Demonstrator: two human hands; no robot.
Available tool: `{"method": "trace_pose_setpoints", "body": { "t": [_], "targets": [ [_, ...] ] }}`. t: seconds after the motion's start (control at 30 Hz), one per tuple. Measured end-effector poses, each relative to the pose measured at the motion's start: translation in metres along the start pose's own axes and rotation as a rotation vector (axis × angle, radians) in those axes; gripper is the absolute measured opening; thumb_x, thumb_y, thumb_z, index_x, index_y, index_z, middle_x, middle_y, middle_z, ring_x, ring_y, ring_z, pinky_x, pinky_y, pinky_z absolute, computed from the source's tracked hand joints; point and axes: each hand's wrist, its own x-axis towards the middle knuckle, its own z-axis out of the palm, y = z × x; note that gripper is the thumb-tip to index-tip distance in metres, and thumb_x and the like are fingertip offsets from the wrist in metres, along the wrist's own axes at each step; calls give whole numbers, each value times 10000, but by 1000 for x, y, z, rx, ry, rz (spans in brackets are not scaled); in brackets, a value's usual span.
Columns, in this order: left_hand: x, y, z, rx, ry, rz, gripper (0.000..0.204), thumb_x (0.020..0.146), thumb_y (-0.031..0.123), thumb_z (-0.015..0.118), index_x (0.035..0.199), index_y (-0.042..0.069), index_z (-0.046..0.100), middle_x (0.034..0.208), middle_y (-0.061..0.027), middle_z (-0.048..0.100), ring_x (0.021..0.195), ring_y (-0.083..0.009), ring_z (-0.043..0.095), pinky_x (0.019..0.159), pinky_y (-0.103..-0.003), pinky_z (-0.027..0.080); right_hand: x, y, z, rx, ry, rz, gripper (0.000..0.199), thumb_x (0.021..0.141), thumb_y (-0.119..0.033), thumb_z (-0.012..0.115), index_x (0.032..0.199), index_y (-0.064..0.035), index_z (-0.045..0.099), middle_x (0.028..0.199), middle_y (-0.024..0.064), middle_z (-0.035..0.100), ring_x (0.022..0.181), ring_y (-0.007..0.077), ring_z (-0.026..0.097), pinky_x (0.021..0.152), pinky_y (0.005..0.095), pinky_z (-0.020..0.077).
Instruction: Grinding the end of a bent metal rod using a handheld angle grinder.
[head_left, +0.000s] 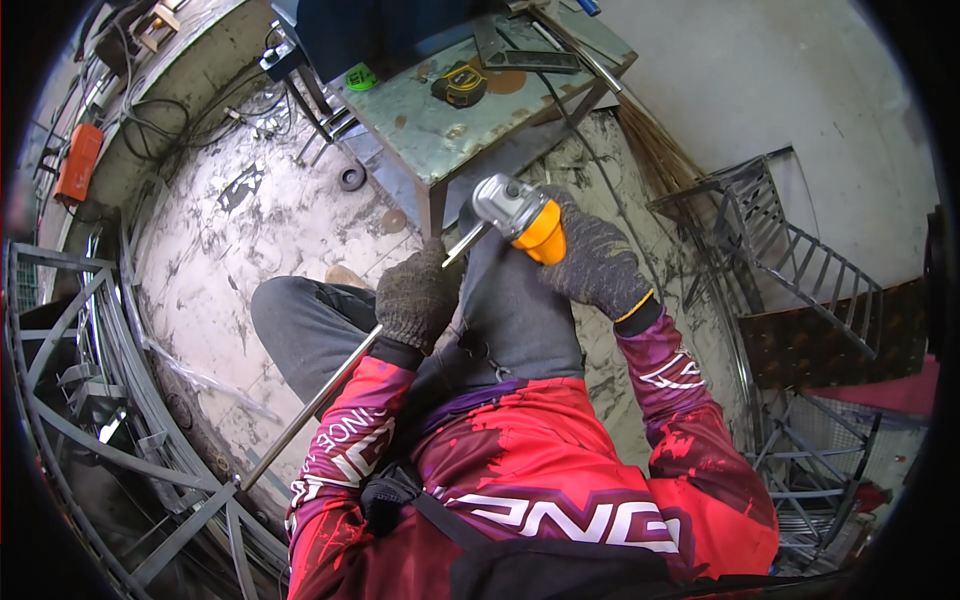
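My left hand (417, 298), in a dark knit glove, is closed around a long thin metal rod (310, 408). The rod slants from the lower left, through my fist, up to a bright end near the grinder. In my right hand (597, 262), also gloved, is an angle grinder (525, 215) with a silver metal head and a yellow-orange body. Its head is just above and right of the rod's upper end; I cannot tell whether they touch. The disc is mostly hidden behind the head. Both hands are over my legs in grey trousers.
Ahead stands a metal table (440, 135) bearing a tape measure (460, 85) and a steel square (530, 60). A black cable (580, 135) hangs off it. Metal frames flank me: curved bars (130, 450) at left, a ladder-like grille (800, 260) at right. An orange case (78, 163) lies far left.
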Motion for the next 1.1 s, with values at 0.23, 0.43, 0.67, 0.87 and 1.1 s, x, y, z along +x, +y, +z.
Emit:
{"method": "trace_pose_setpoints", "body": {
  "t": [0.23, 0.43, 0.67, 0.87, 1.1],
  "targets": [
    [1, -4, 0, -20, 10, 8, 283, 954, 361, 679, 980, 85, 625, 862, -212, 700, 802, -438, 697, 682, -564, 524, -5, -2, -3, 130, 38, -28, 864, 714, -324, 823, 1478, -132, 468, 1143, 231, 718, 1026, 433, 697, 888, 523, 551],
    [2, -8, -1, -4, -17, 22, 279, 966, 362, 664, 989, 87, 629, 868, -215, 701, 814, -435, 696, 697, -566, 524, 2, 2, -4, 241, 29, 61, 859, 703, -234, 833, 1471, -106, 471, 1227, 204, 697, 1109, 423, 675, 921, 476, 551],
    [7, -13, 3, 32, -44, -2, 292, 977, 370, 646, 981, 79, 633, 878, -217, 699, 839, -432, 694, 713, -567, 520, 2, 14, 22, 241, 123, -73, 787, 755, -289, 796, 1454, -136, 469, 1164, 211, 719, 1060, 445, 690, 888, 519, 553],
    [10, -15, 1, 18, -63, -4, 300, 985, 368, 633, 985, 67, 634, 872, -224, 697, 845, -442, 691, 720, -567, 515, 10, 27, 23, 263, 140, 7, 825, 749, -276, 797, 1478, -144, 434, 1196, 226, 705, 1074, 442, 687, 894, 518, 551],
    [10, -19, 3, 64, -34, 27, 316, 974, 382, 645, 989, 68, 672, 840, -212, 717, 797, -421, 711, 704, -552, 544, 7, 13, 21, 287, 118, -56, 800, 739, -276, 803, 1448, -132, 464, 1175, 222, 709, 1060, 448, 687, 891, 515, 552]
  ]
}}
